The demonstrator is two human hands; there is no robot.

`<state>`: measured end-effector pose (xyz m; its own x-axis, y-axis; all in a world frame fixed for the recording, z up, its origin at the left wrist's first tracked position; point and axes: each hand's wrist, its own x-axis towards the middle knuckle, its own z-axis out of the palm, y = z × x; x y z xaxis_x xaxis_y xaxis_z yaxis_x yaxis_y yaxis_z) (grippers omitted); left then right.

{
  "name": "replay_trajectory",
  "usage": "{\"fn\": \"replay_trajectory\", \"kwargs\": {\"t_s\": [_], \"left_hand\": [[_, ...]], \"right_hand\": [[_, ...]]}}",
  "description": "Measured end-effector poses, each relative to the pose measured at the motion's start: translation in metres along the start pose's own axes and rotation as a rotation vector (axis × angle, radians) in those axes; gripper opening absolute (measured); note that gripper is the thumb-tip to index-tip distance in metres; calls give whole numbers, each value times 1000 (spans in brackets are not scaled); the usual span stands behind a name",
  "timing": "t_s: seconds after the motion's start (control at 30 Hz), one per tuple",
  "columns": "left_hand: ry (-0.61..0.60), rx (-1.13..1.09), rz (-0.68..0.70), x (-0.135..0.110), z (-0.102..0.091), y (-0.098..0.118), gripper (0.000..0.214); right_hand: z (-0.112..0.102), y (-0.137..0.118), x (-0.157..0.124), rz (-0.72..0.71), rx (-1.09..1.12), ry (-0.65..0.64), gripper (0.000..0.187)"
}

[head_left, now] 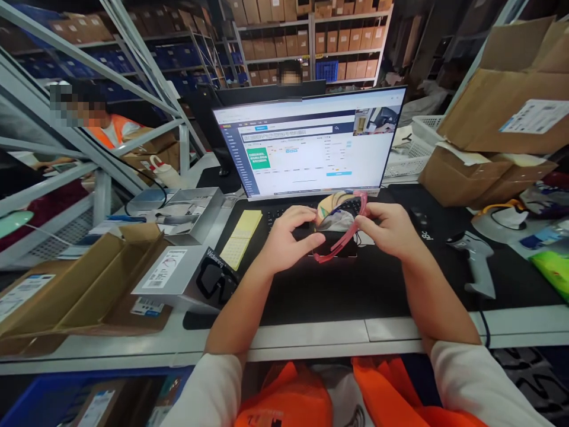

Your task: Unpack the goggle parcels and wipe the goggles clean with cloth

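A pair of goggles (341,222) with a pink frame and a pale patterned band is held up in front of the keyboard (273,219), between my two hands. My left hand (288,237) grips it at its left side, thumb and fingers closed on the edge. On the other side, my right hand (390,230) pinches the pink rim between thumb and fingers. A grey box (166,276) printed with black goggles and a white label stands to the left, beside an open brown carton (89,284).
Behind my hands stands a monitor (306,151) with a lit page. Yellow sticky notes (242,237) lie left of the keyboard. To the right are a barcode scanner (475,264), a mouse (418,220) and stacked cartons (502,112). A co-worker in an orange vest (113,130) is at far left.
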<state>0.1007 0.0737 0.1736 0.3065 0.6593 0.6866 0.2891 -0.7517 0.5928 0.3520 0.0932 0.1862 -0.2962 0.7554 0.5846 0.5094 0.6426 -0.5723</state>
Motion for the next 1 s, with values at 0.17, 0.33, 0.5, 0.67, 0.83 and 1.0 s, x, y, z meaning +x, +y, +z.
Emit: {"fn": "replay_trajectory", "kwargs": {"t_s": [0.17,0.33,0.5,0.67,0.83,1.0], "left_hand": [[61,-50,-94,-3,-3,1,34],[331,-383,-217,-2,2,-15,60],[347,-624,-395,3,11,-16,66],[171,-824,-691,4,22,-12,66],[-78,-949,-916,5,24,-14,53],[-108,-1046,-1027,8,27,-15,50]], "right_hand": [[-5,2,-2,10,142,5,29],[-21,22,-4,-84,706,-118,35],[-6,27,1,-139,818,-66,42],[23,18,8,-419,16,186,41],[18,20,7,-474,-211,392,30],[11,27,3,-184,-77,583,53]]}}
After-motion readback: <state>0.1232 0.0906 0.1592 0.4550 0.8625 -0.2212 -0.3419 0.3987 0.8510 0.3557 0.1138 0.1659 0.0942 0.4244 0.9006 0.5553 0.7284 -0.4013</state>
